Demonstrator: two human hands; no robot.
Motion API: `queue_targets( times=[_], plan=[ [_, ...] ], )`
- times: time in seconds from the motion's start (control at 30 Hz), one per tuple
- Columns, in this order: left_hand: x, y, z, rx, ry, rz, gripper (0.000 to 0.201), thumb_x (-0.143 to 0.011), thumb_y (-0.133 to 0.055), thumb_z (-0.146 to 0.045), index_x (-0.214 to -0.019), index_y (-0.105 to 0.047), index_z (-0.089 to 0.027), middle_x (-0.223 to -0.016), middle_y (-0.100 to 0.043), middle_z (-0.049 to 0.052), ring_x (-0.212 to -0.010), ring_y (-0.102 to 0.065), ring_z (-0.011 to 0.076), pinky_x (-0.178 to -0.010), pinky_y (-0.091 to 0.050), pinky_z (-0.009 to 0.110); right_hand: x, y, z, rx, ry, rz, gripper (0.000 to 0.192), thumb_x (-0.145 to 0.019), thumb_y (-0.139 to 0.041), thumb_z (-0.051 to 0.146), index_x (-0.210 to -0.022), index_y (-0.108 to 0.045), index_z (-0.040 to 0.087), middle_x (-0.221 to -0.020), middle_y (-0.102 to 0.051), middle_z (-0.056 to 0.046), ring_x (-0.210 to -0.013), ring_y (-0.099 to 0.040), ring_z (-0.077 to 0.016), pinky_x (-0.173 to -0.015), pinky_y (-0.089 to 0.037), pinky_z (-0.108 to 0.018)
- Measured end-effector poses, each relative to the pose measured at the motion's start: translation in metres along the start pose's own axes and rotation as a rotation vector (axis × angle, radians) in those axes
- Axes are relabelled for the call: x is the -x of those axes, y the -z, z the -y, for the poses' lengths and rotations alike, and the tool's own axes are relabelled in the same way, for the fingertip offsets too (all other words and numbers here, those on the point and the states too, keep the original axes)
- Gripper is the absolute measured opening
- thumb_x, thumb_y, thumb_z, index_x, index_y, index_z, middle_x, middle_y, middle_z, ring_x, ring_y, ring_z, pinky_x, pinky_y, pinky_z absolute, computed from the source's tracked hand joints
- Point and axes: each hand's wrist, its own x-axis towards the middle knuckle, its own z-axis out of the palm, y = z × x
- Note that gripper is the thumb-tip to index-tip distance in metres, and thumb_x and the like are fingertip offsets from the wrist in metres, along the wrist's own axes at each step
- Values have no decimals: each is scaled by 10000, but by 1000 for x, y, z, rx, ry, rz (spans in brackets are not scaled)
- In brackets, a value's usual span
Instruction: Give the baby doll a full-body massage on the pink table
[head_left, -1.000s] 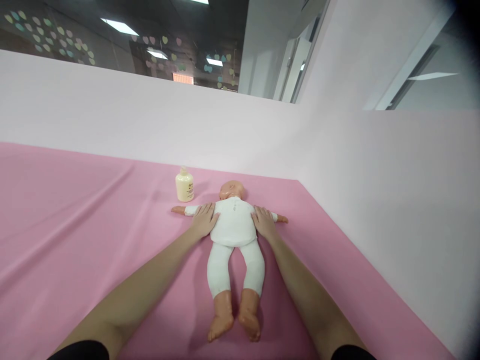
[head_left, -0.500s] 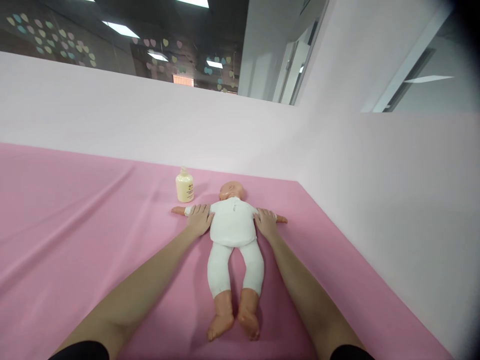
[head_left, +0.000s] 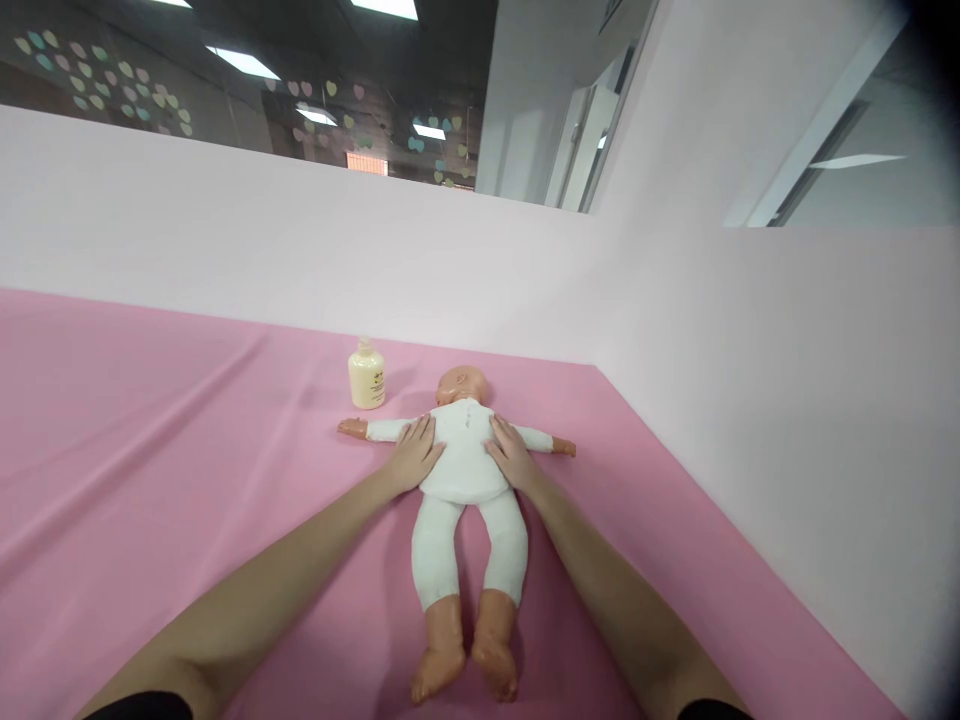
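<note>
A baby doll [head_left: 466,470] with a white cloth body lies with its arms stretched out to both sides and its feet towards me. My left hand [head_left: 418,452] rests on the left side of its torso by the shoulder, fingers extended. On the torso's right side lies my right hand [head_left: 511,452], flat, with the fingers extended too. Neither hand grips anything. Beyond the doll's left-side arm, a pale yellow bottle [head_left: 367,378] with dark print stands upright.
The doll lies on a pink sheet [head_left: 187,440] with some creases. White walls [head_left: 300,240] meet in a corner behind and to the right. Above them are a window with heart stickers [head_left: 330,100] and another window [head_left: 870,150] at the right.
Both hands have moved inward from the doll's upper arms onto the sides of its torso. Its sleeves now show uncovered. The bottle stays in place.
</note>
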Motion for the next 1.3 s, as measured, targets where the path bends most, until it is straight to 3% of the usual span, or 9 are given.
queue_targets(
  times=[0.13,0.23,0.3,0.4,0.53,0.77,1.0,1.3],
  plan=[
    [9,7,-23,38,-86,22,558,-921,-290,-425,-1393,-305,-127,-1493,-223,168,-1391,-159,306,-1085,-207,506,5,10,24,-21,164,-7,401,-915,-382,335,-1296,-457,237,-1386,-414,-82,-1310,-326,-250,-1084,-263,-455],
    [17,17,-40,57,-167,-18,477,-881,-399,-388,-1272,-433,-118,-1399,-378,165,-1328,-277,309,-1062,-250,480,5,17,36,-48,247,-17,291,-882,-442,261,-1155,-538,226,-1177,-546,-88,-1127,-464,-237,-994,-348,-431],
    [20,22,-48,98,-244,-46,334,-855,-444,-345,-1115,-512,-148,-1212,-530,124,-1168,-433,273,-991,-333,438,4,19,41,-101,306,21,224,-844,-500,239,-1061,-550,212,-1041,-571,-73,-1015,-496,-222,-925,-384,-398],
    [20,26,-52,182,-400,-22,159,-837,-465,-316,-904,-525,-184,-984,-581,60,-956,-503,215,-877,-389,376,2,18,44,-173,362,122,139,-794,-572,279,-900,-532,199,-865,-545,-34,-849,-496,-192,-811,-400,-344],
    [18,23,-48,260,-518,2,125,-820,-488,-317,-834,-500,-193,-877,-566,32,-851,-500,186,-808,-387,338,-1,16,42,-220,352,205,231,-756,-613,387,-760,-477,199,-710,-440,25,-694,-426,-146,-691,-353,-286],
    [14,18,-44,305,-506,0,114,-812,-479,-295,-769,-466,-191,-784,-546,22,-741,-479,167,-732,-382,308,1,14,44,-229,239,199,224,-730,-631,337,-694,-461,196,-626,-366,61,-617,-368,-109,-638,-300,-251],
    [13,16,-44,351,-474,-5,106,-817,-448,-250,-730,-462,-191,-780,-563,26,-749,-487,169,-739,-384,309,4,9,47,-150,244,126,131,-693,-599,226,-670,-473,199,-592,-359,70,-590,-388,-103,-664,-313,-255],
    [12,14,-42,404,-469,-13,142,-849,-410,-258,-794,-519,-185,-780,-575,34,-768,-509,173,-753,-394,312,4,11,48,-200,223,123,121,-743,-595,240,-682,-500,196,-595,-357,67,-598,-396,-102,-663,-317,-255]
  ],
)
